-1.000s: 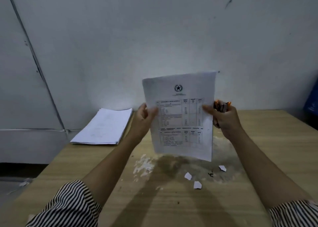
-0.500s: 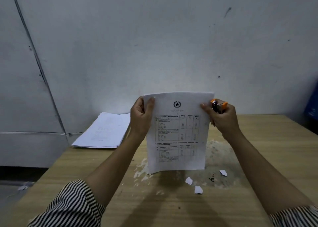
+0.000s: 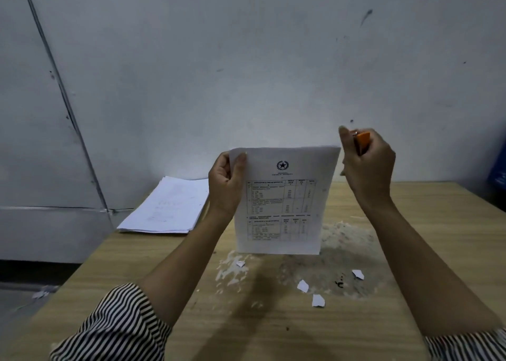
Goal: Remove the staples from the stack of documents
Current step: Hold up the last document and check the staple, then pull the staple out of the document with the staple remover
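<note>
Document (image 3: 284, 199) stood upright, long axis vertical | left hand (image 3: 226, 185) pinched top-left edge | right hand (image 3: 367, 166), fingers curled round orange staple remover (image 3: 362, 141), beside top-right corner.

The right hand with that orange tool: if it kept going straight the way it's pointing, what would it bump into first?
Probably the document: the right hand faces its upper right corner, though depth is unclear.

I sit at a pale wood-grain table (image 3: 438, 251), its top worn whitish mid-surface, facing a scuffed grey-white plastered wall (image 3: 246, 59). Dim light; dark floor (image 3: 27, 273) at left.
</note>
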